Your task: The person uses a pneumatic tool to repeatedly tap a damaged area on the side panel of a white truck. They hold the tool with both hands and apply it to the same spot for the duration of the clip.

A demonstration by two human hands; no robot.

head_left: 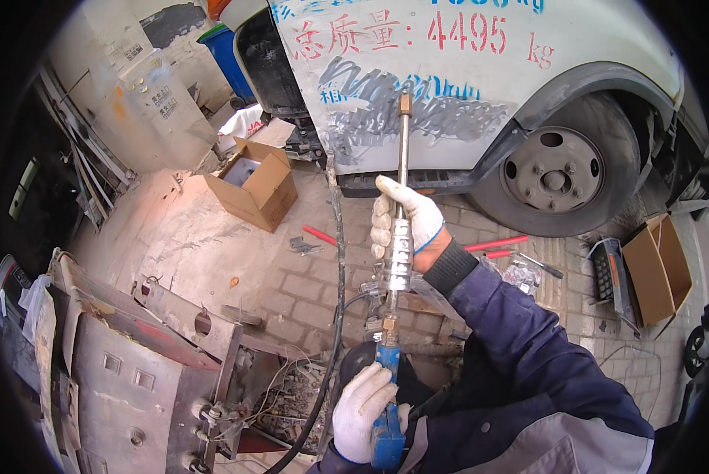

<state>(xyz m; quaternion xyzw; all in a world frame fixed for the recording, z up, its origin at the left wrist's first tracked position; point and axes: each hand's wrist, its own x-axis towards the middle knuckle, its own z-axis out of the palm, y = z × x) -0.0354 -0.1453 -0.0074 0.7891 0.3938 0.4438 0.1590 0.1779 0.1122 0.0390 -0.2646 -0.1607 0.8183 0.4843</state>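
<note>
I hold a long metal lance-like tool (389, 325) upright before me, with a blue handle, a silvery wrapped middle part and brass-coloured fittings. My left hand (362, 412), in a whitish work glove, closes round its blue handle near the bottom of the view. Higher up, my right hand (411, 212), in a matching glove, wraps round the shaft just above the silvery part. The tool's tip (405, 103) shows in front of the pale, scribbled vehicle door (449, 150). A black hose (328, 371) runs beside the tool; where it joins is hidden.
A wheel (556, 178) stands to the right of the door. Cardboard boxes (264, 197) lie open at left and right. Red bars (493, 244) and a screwdriver (540, 266) are on the paving. A battered metal machine (145, 395) with exposed wires fills the lower left.
</note>
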